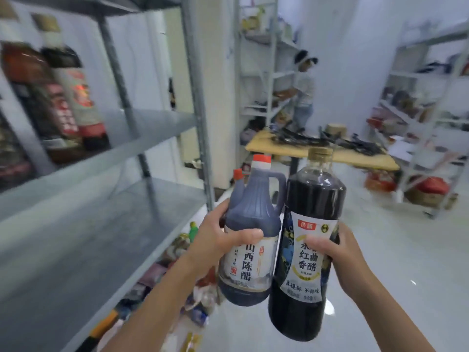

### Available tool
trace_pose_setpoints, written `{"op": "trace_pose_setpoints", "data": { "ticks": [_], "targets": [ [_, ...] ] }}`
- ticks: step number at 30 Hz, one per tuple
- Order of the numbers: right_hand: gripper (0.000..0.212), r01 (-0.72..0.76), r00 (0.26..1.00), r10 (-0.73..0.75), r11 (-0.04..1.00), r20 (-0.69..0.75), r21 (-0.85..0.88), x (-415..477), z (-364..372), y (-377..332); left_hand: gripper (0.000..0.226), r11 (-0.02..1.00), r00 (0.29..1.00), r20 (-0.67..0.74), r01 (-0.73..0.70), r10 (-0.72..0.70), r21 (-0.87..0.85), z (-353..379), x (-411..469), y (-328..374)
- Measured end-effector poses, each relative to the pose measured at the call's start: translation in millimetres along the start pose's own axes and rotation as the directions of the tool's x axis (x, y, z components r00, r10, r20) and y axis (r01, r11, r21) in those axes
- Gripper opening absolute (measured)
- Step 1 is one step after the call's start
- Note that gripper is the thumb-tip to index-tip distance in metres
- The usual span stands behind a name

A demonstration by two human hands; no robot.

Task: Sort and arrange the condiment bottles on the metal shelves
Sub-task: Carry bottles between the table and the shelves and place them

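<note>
The left hand (223, 240) was wrapped around a handled vinegar jug (251, 240) with an orange cap, and a second orange-capped bottle (237, 188) showed just behind it, though whether the same hand held that one could not be told; the right hand (340, 257) gripped a taller dark vinegar bottle (308, 250) with a gold cap, the two bottles touching at the shoulder, both upright with a slight lean, in the air just off the corner of the bare metal shelf (106, 240); the tier above (142, 128) held blurred dark bottles (58, 97) at its left. To shelve them well, I judged it best to set one bottle down at a time, base flat and label outward, beside others of its kind; the full bottles looked heavy, so each grip should stay low and firm; loose packets and bottles (177, 262) lay on the floor below, a risk if one slipped.
</note>
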State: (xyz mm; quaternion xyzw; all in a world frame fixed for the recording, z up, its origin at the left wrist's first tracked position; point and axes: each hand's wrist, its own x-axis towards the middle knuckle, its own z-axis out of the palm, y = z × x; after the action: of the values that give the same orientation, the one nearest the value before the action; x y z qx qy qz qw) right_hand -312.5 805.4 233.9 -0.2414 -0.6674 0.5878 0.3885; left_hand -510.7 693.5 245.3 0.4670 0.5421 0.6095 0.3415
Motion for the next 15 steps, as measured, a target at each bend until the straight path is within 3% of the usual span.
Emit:
{"op": "trace_pose_setpoints", "data": {
  "ticks": [8, 15],
  "targets": [
    [0.065, 0.16, 0.946, -0.193, 0.977, 0.259, 0.142, 158.6, 26.0, -7.9, 0.067, 0.979, 0.945, -0.278, -0.132, 0.173, 0.158, -44.9, 81.7, 36.8],
    [0.069, 0.274, 0.81, -0.328, 0.944, 0.487, 0.181, 297.9, 46.4, -26.4, 0.069, 0.92, 0.781, -0.526, -0.154, 0.337, 0.359, -68.9, 164.4, 52.5]
  ]
}}
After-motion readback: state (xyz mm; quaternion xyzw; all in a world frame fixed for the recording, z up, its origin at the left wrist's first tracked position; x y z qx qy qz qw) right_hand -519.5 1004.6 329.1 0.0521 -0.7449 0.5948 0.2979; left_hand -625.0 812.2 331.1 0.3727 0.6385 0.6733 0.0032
